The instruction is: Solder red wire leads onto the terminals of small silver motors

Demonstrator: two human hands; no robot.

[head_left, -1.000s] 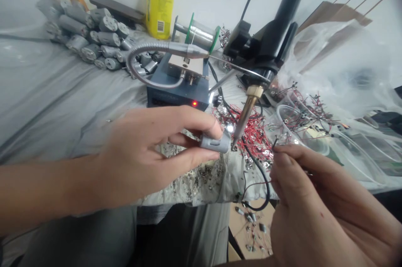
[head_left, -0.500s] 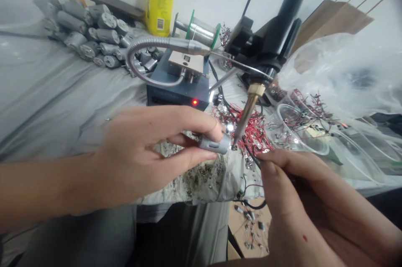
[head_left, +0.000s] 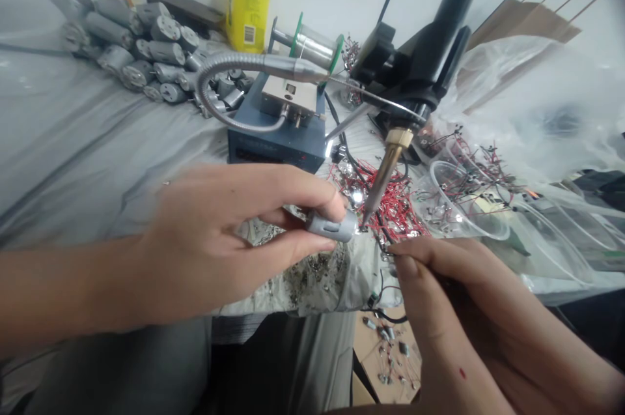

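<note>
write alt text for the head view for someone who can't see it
The left hand holds a small grey motor beside a soldering iron tip while the right hand pinches a tiny part; behind are red wires, a solder spool and piled motors.

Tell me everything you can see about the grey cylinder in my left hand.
The grey cylinder looks like metal, its rounded side marked by a narrow slot. It lies roughly sideways in the left hand, which covers part of it. Its free end is close to the soldering iron's tip; whether they touch is unclear.
</note>
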